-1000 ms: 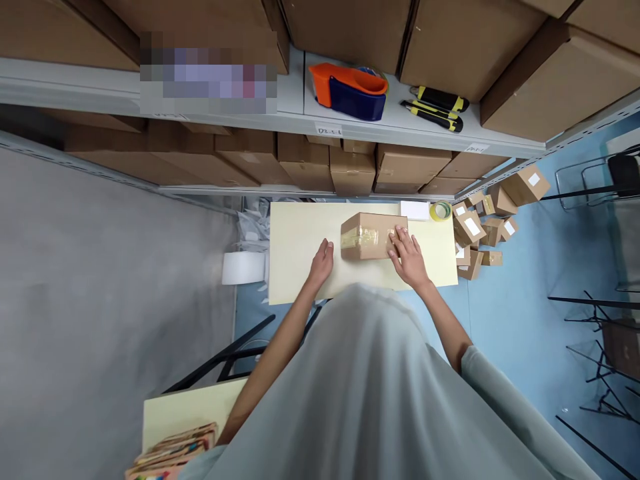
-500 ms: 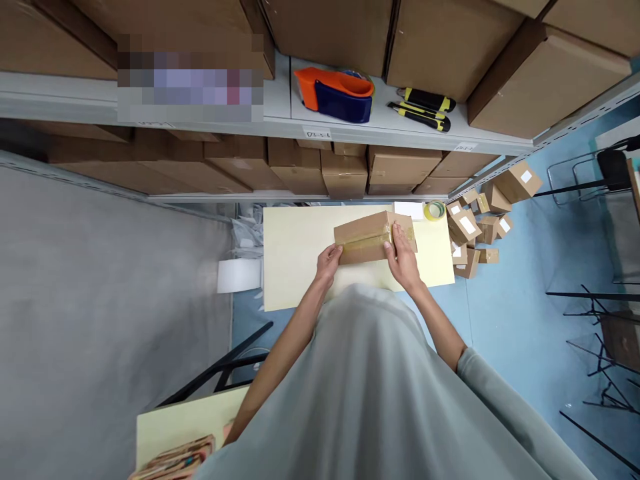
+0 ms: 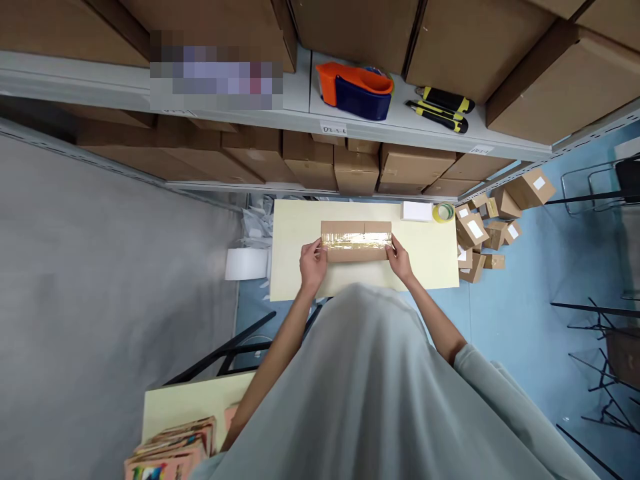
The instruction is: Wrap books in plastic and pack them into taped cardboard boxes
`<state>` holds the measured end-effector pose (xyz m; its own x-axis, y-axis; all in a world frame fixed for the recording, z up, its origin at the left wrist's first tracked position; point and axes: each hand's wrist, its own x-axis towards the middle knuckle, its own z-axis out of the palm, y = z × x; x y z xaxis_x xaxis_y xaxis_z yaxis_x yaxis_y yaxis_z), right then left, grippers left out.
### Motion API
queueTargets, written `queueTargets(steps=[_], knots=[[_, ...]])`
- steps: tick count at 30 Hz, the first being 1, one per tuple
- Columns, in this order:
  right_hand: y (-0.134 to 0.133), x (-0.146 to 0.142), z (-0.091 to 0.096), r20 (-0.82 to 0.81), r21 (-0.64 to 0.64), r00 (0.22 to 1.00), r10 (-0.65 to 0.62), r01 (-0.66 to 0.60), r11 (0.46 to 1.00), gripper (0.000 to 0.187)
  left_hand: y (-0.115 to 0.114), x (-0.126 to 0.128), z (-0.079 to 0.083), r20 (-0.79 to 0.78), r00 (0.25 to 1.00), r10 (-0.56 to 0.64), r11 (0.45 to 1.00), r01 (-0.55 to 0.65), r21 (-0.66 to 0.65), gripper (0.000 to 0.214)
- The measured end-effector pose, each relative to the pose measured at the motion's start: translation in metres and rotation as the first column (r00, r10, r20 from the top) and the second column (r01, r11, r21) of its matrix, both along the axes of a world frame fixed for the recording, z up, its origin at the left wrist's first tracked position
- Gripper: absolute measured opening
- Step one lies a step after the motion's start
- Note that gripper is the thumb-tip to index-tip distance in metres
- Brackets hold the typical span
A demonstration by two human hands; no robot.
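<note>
A brown cardboard box [image 3: 356,255], with shiny clear packing tape along its middle seam, is over the pale yellow table [image 3: 295,267]. My left hand [image 3: 313,265] grips its left end, thumb on the near face. At the opposite end my right hand [image 3: 399,260] holds the box the same way, fingers round the edge. The box's long side runs level across my view. To its right, at the table's back edge, are a small white box [image 3: 416,211] and a roll of tape [image 3: 443,213].
A metal shelf [image 3: 280,115] of cardboard boxes spans the far side, holding an orange-and-blue tape dispenser [image 3: 356,92] and several utility knives [image 3: 440,110]. Taped parcels [image 3: 473,230] pile up on the floor at right. A second table [image 3: 190,397] with printed packets [image 3: 173,450] stands lower left.
The box has turned from tilted to level, its taped seam now facing me. My right hand has moved from lying flat on the box to gripping its right end.
</note>
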<state>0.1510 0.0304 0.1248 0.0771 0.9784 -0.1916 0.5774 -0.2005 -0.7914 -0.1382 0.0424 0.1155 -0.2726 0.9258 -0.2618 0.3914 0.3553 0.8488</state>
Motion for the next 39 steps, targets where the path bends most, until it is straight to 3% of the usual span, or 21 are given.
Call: queueTargets(steps=[3, 5, 8, 10, 14, 25, 29, 34, 36, 39], knots=[[0.000, -0.008, 0.007, 0.193, 0.075, 0.978, 0.077, -0.093, 0.993, 0.071, -0.005, 0.014, 0.009, -0.162, 0.974, -0.160, 0.971, 0.184, 0.149, 0.065], [0.000, -0.018, 0.014, 0.327, 0.094, 0.918, 0.225, -0.268, 0.959, 0.066, -0.009, 0.025, 0.015, -0.279, 0.889, -0.363, 0.889, 0.420, 0.183, 0.068], [-0.003, -0.033, 0.020, 0.462, 0.000, 0.776, 0.430, -0.485, 0.875, 0.062, -0.015, 0.041, 0.018, -0.400, 0.712, -0.577, 0.749, 0.656, 0.088, 0.067], [-0.005, -0.040, 0.020, 0.509, -0.064, 0.715, 0.479, -0.524, 0.849, 0.062, -0.017, 0.047, 0.017, -0.457, 0.648, -0.609, 0.719, 0.694, 0.024, 0.068], [-0.005, -0.042, 0.017, 0.535, -0.067, 0.701, 0.472, -0.521, 0.851, 0.063, -0.013, 0.048, 0.016, -0.511, 0.612, -0.604, 0.713, 0.701, -0.004, 0.068], [0.002, -0.041, 0.010, 0.512, -0.007, 0.728, 0.455, -0.527, 0.850, 0.065, 0.002, 0.041, 0.011, -0.479, 0.633, -0.608, 0.718, 0.696, 0.007, 0.072], [-0.003, -0.024, 0.011, 0.499, 0.011, 0.786, 0.364, -0.426, 0.905, 0.066, 0.002, 0.019, 0.010, -0.470, 0.698, -0.540, 0.787, 0.617, 0.013, 0.076], [-0.004, -0.010, 0.007, 0.383, 0.007, 0.864, 0.327, -0.357, 0.934, 0.067, 0.002, 0.003, 0.004, -0.376, 0.764, -0.525, 0.814, 0.580, 0.042, 0.076], [0.004, -0.008, 0.006, 0.288, 0.034, 0.928, 0.236, -0.257, 0.966, 0.073, 0.009, 0.001, -0.001, -0.309, 0.846, -0.434, 0.872, 0.481, 0.091, 0.081], [0.022, -0.006, 0.006, 0.079, -0.003, 0.997, 0.007, -0.007, 1.000, 0.084, 0.028, -0.003, -0.009, -0.148, 0.969, -0.200, 0.973, 0.214, 0.083, 0.083]])
